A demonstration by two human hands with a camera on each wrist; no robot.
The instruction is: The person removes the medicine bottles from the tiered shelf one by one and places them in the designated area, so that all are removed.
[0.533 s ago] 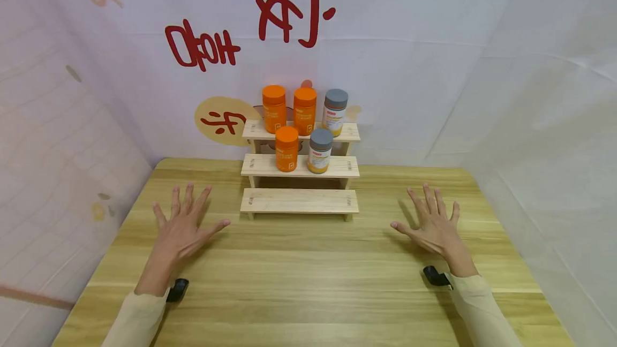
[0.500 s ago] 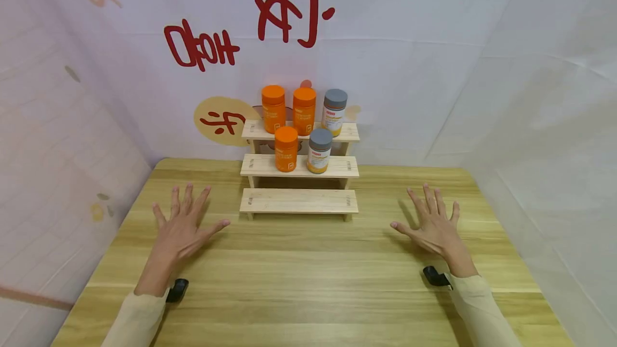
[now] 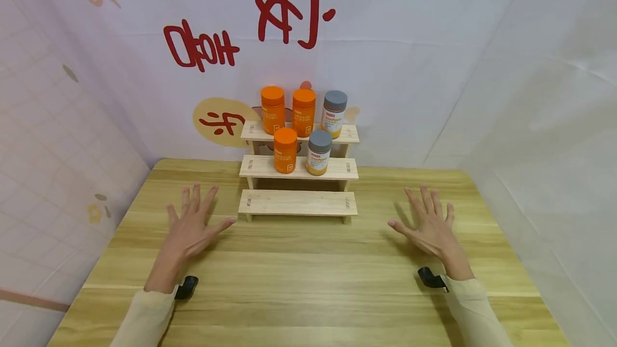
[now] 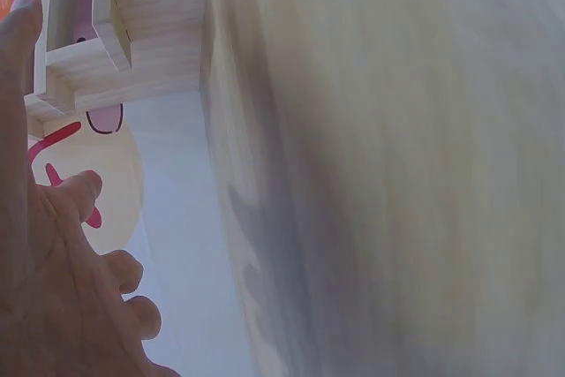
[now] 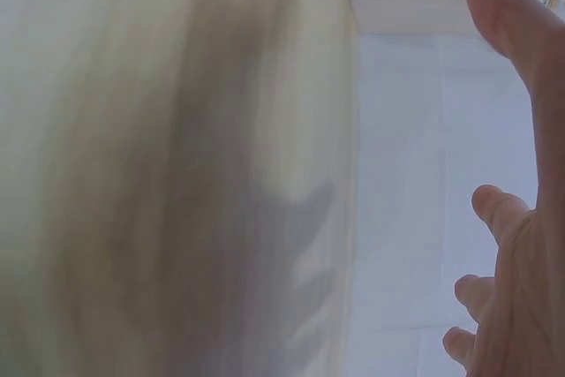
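Note:
My left hand (image 3: 193, 232) is held over the table to the left of a wooden three-step rack (image 3: 298, 202), fingers spread and holding nothing. On the other side, my right hand (image 3: 430, 232) is spread the same way and also holds nothing. Both wrist views show the hands' shadows on the tabletop. The rack's top step carries two orange jars (image 3: 273, 112) (image 3: 303, 114) and a grey-lidded jar (image 3: 334, 115) with a white label. Its middle step bears one orange jar (image 3: 285, 151) and one grey-lidded jar (image 3: 318, 154). The bottom step is bare.
The wood-grain table (image 3: 299, 283) reaches back to a white printed cloth (image 3: 409, 68) with red characters. More cloth hangs along the left and right sides. Black wrist cameras (image 3: 187, 287) (image 3: 431, 278) sit at both cuffs.
My left hand has shifted slightly right, toward the rack. The right hand has moved a little to the left. The jars and rack stay where they were.

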